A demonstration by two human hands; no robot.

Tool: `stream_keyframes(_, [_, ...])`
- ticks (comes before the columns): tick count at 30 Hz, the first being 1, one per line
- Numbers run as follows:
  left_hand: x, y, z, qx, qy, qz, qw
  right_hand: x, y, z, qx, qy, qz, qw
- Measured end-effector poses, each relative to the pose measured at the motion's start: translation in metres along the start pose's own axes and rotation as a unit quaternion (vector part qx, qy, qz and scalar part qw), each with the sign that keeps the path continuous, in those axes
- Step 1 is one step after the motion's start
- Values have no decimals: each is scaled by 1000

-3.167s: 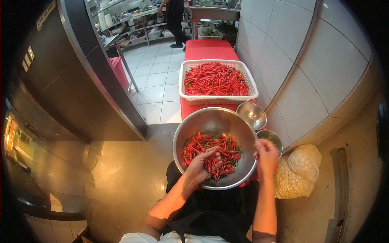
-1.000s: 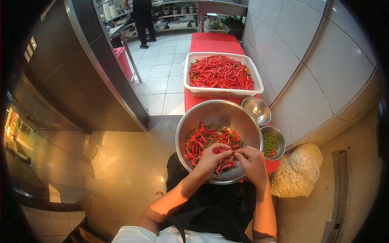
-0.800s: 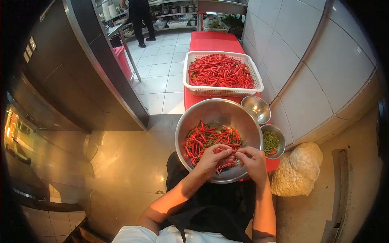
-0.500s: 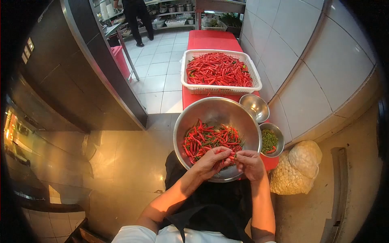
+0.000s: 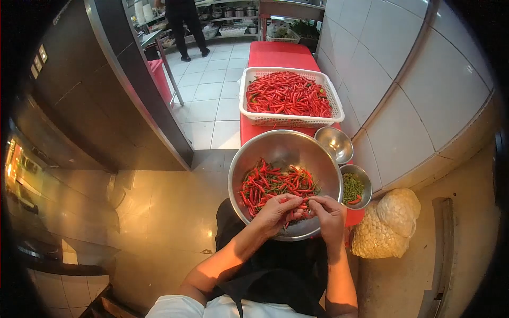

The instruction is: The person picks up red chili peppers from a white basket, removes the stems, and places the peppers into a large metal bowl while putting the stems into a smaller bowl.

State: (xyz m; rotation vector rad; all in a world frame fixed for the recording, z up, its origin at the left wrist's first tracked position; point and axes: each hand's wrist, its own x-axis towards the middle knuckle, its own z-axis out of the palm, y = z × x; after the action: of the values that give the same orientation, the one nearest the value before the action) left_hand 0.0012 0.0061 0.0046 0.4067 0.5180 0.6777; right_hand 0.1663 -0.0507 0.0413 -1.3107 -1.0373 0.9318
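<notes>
Left hand (image 5: 278, 213): slanted inward above the large steel bowl (image 5: 255, 154), fingers curled, a red chili (image 5: 305, 201) pinched at the fingertips.
Right hand (image 5: 329, 214): angled toward the left, thumb and forefinger closed on the same chili's other end.
Loose chilies (image 5: 263, 182): heaped inside the bowl, beneath and beyond both hands.

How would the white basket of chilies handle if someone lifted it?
The white basket would probably feel heavy, since chilies heap it broadly. Its thin, perforated walls might flex slightly. Tilting could spill chilies, as they pile loosely with no lid.
</notes>
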Motion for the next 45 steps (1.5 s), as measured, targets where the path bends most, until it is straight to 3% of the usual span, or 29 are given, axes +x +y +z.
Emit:
stream_keyframes(3, [-2,4,-4,2,-18,-26,999,3,-3,-7,4,-45,11,999])
stream_keyframes(6, [-3,11,-8,2,-72,-81,994,11,10,-25,225,-147,143,953])
stream_keyframes(9, [1,15,-12,-50,-111,-64,991,14,12,-34,365,-214,195,885])
stream_keyframes(12, [0,16,-9,-117,18,-39,992,17,-5,-37,257,-44,159,952])
stream_keyframes(15, [1,16,-9,-144,88,-23,985,38,-6,-65,47,111,50,992])
stream_keyframes(18, [7,11,-19,-165,79,1,983,66,16,-109,-161,153,-12,975])
stream_keyframes(19, [10,11,-18,-169,64,7,984,73,28,-123,-300,146,-91,938])
stream_keyframes(22, [16,13,-17,-193,42,12,980,70,35,-125,-401,212,-127,882])
stream_keyframes(23, [17,13,-18,-203,40,12,978,63,37,-120,-276,241,-83,927])
stream_keyframes(28, [37,12,-31,-213,56,12,975,13,34,-64,-198,215,-104,951])
stream_keyframes(30, [51,18,-35,-208,44,22,977,-13,17,-27,-222,153,-127,955])
stream_keyframes(32, [85,37,-38,-180,37,43,982,-27,11,0,-232,96,-212,945])
stream_keyframes(34, [136,78,-33,-168,12,50,984,-35,19,12,-240,55,-185,951])
stream_keyframes(36, [180,125,-5,-87,-43,169,981,-32,21,15,-263,34,-187,946])
stream_keyframes(38, [186,176,47,-75,4,178,981,-31,20,15,-300,33,-211,930])
stream_keyframes(41, [233,195,16,-156,103,109,976,-30,29,15,-335,33,-223,915])
stream_keyframes(42, [208,175,14,-22,15,172,985,-30,31,13,-353,36,-225,907])
stream_keyframes(43, [202,163,-6,23,75,114,990,-34,35,12,-364,30,-231,902])
stream_keyframes(45, [184,140,-6,2,124,132,983,-35,41,11,-390,18,-253,885])
